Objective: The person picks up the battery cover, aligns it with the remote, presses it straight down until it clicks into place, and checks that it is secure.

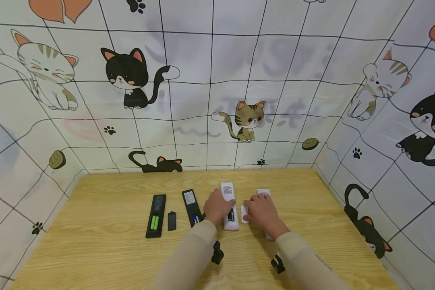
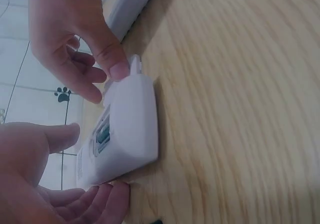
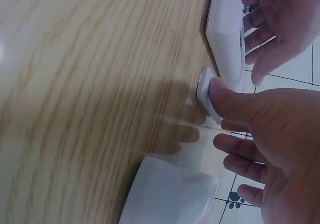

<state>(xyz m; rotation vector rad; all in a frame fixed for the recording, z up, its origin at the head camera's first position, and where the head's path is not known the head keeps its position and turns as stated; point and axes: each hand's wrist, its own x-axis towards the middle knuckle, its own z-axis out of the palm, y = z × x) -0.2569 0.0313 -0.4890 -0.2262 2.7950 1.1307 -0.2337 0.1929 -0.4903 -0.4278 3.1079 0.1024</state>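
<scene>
A white remote control (image 1: 231,221) lies face down with its battery bay uncovered and a battery (image 2: 103,133) inside. My left hand (image 1: 217,207) is at its left side; the fingers touch the remote's edge and the thumb is held apart above it. Between thumb and forefinger, my right hand (image 1: 262,209) pinches a small white battery cover (image 3: 206,95), tilted up beside that remote. Partly hidden under my right hand and wrist is a second white remote (image 1: 264,191).
To the left lie a black remote (image 1: 158,205) with green batteries showing, a loose black battery cover (image 1: 172,221) and another black remote (image 1: 190,203) with its bay uncovered. The wooden table (image 1: 105,249) meets cat-print cloth (image 1: 192,100) at the back and sides.
</scene>
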